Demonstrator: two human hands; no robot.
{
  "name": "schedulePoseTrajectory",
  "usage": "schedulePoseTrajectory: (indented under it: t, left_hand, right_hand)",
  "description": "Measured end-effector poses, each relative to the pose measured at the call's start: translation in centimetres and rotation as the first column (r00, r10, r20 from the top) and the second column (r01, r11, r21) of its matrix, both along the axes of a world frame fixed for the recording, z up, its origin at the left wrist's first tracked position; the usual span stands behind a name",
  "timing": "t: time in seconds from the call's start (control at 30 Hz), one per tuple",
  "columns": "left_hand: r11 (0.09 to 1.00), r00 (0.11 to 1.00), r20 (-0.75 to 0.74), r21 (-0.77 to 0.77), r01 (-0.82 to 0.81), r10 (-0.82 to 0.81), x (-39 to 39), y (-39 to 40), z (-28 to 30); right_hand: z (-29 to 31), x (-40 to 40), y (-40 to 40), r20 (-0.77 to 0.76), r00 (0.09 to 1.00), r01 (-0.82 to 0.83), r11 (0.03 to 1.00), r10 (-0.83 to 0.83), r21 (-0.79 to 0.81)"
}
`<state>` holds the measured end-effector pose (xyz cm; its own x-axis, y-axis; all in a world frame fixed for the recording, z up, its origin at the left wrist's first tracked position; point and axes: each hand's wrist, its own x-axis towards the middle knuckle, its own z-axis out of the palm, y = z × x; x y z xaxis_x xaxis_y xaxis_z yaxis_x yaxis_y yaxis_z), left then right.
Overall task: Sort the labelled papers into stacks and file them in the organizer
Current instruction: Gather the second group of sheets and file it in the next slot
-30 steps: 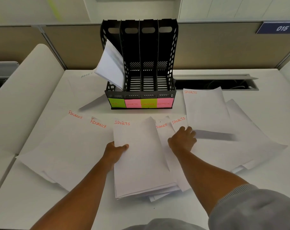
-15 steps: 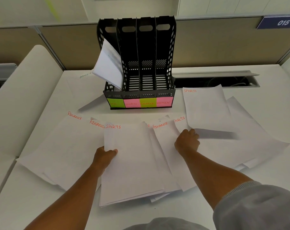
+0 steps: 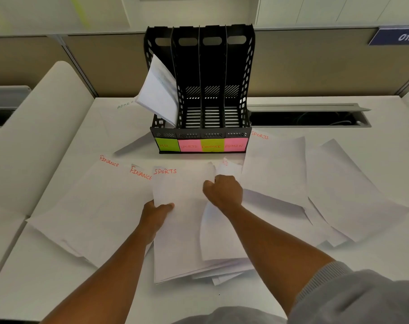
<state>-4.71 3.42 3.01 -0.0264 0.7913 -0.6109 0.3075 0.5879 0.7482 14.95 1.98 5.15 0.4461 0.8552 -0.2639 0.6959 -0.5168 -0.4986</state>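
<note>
far left of the left hand (image 3: 155, 215), a sheet marked finance (image 3: 86, 206) flat on the white desk (image 3: 46, 277), with a second finance sheet (image 3: 128, 195) overlapping it, just beside the hand. beyond these, up and left of the hand, a sheet marked admin (image 3: 114, 120) lying flat near the organizer's foot.

left hand clamped on the left edge of the sports stack (image 3: 180, 230), thumb on top, fingers hidden beneath. stack's near end fanned out unevenly toward the body, label end pointing at the organizer.

straight ahead of both hands, well apart from them, the black four-slot organizer (image 3: 200, 78) standing upright. sticky notes (image 3: 201, 145) across its front reading hr, sports, finance, admin, left to right. a sheaf of filed papers (image 3: 159, 92) in the leftmost slot, leaning out to the left. other three slots showing only their slatted floors.

right hand (image 3: 223, 190) curled tight, pinching the top right corner of the sports stack together with a crumpled sheet (image 3: 229, 167) whose red label cannot be read. another loose sheet (image 3: 222, 235) under the right wrist, on top of the stack.

right of the right hand, a sheet marked sports (image 3: 276, 167), touching the organizer's right front corner. further right, more unlabelled-looking papers (image 3: 353, 195) spread out, overlapping. beyond them, a cable slot (image 3: 311, 115) open in the desk. grey sleeve (image 3: 362, 298) at the near right.
</note>
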Motion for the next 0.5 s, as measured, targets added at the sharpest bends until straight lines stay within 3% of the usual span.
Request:
schedulePoseTrajectory:
  t: [0.17, 0.3, 0.5]
  left_hand:
    - [0.997, 0.997, 0.066, 0.067, 0.036, -0.041, 0.6, -0.2, 0.8]
    - [0.986, 0.993, 0.076, 0.146, 0.083, -0.095, 1.1, -0.5, 1.6]
    - [0.982, 0.991, 0.033, 0.141, 0.125, -0.131, 1.2, -0.6, 1.5]
  right_hand:
    - [0.0, -2.6, 1.1, -0.298, 0.943, -0.157, 0.988, 0.149, -0.003]
    - [-0.4, -3.8, 1.5, -0.447, 0.868, -0.228, 0.973, 0.215, 0.025]
    - [-0.8, -3.5, 1.6, -0.466, 0.854, -0.228, 0.972, 0.231, 0.063]
